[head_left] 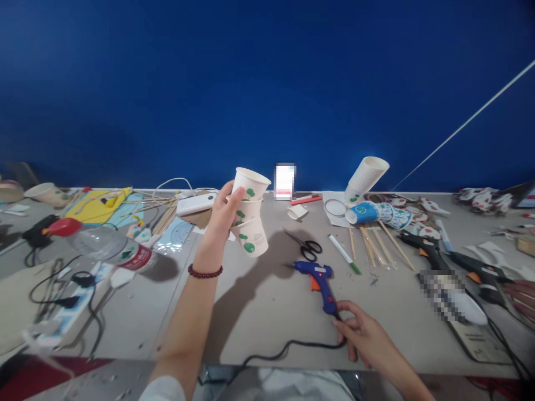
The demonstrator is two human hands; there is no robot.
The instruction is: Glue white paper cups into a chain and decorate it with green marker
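1. White and blue, the power strip (pixel 77 309) lies on the left, close to the near edge of the desk (pixel 267 312); just beyond it a clear bottle (pixel 104 245) with a red cap rests on its side.
2. Your left hand (pixel 225 209), above a dark red beaded bracelet (pixel 204 271), is raised over the desk. Its fingers grasp three paper cups (pixel 247 211), white with green print, set one above another, the lowest tilted.
3. Right of those, a bright screen (pixel 285 181), blurred out, stands at the desk's far edge.
4. Black-handled scissors (pixel 308 249) lie between the far and near edges, with the blue glue gun (pixel 320 278) just nearer you, its nozzle pointing left.
5. A green-capped marker (pixel 345 255) lies right of the gun.
6. Your right hand (pixel 363 334) is by the near edge, fingers curled at the gun's handle end, where the cord leaves; you cannot tell here whether they are clenched on it.
7. By the far edge, a tall cup stack (pixel 368 175) leans above blue-patterned cups (pixel 382 214) lying down.
8. At far right is another person's hand (pixel 522 295).
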